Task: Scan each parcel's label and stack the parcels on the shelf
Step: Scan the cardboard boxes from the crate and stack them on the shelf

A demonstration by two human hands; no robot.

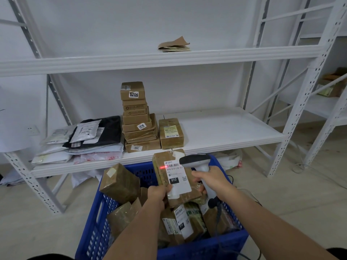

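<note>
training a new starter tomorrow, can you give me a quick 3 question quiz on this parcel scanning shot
1. True or false: the red scan line falls on the barcode of the parcel held in the left hand.
2. Multiple choice: the right hand grips A) a tape gun B) the scanner C) a phone.
3. Fill in: the parcels not yet scanned lie in a blue ____ in front of the shelf.

Key: 1 true; 2 B; 3 crate.
</note>
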